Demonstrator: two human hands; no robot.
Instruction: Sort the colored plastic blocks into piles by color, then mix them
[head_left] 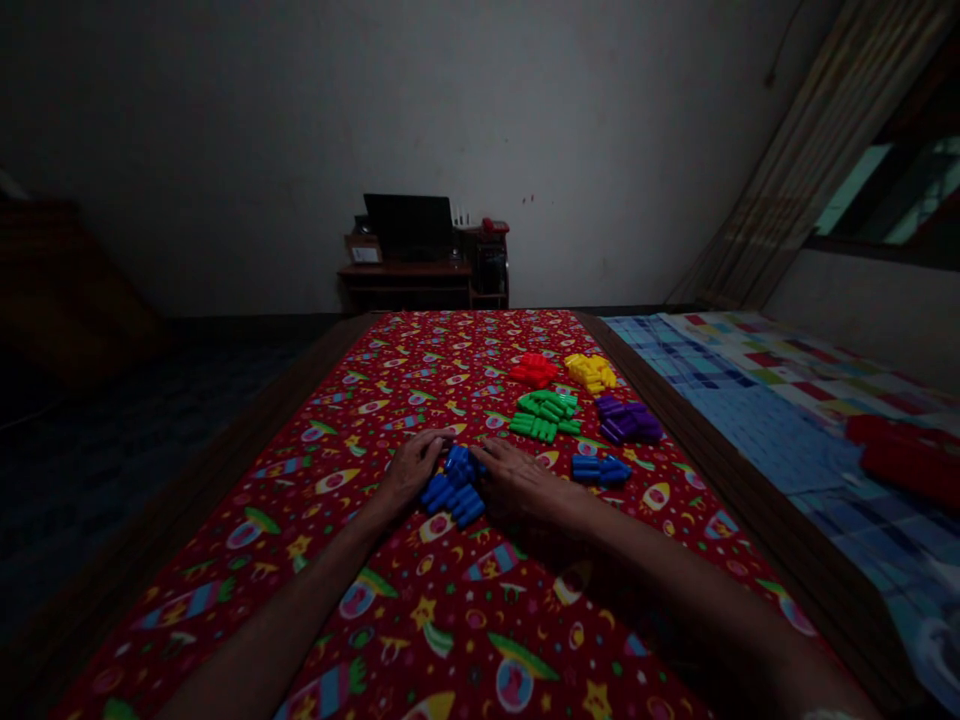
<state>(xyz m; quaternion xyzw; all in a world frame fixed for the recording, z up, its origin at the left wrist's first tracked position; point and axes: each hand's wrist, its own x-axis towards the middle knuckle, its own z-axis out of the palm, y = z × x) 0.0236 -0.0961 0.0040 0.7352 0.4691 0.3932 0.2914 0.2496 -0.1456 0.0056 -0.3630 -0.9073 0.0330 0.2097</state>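
A pile of short blue plastic tubes (455,490) lies on the red patterned cloth between my hands. My left hand (415,464) rests at the pile's far left side, its fingers stretched forward and apart from a grip. On the other side, my right hand (517,474) lies low with its fingers extended against the pile's right edge; some fingertips are hidden. To the right of that hand sits a smaller group of blue tubes (600,470). Beyond are heaps of green tubes (546,416), purple tubes (628,420), red tubes (534,370) and yellow tubes (591,372).
The red cloth (352,590) with rocket prints covers a long surface with brown edges (795,560). Beside it on the right are checked bedding (720,400) and a red cloth bundle (907,460). A desk with a monitor (410,225) stands against the far wall.
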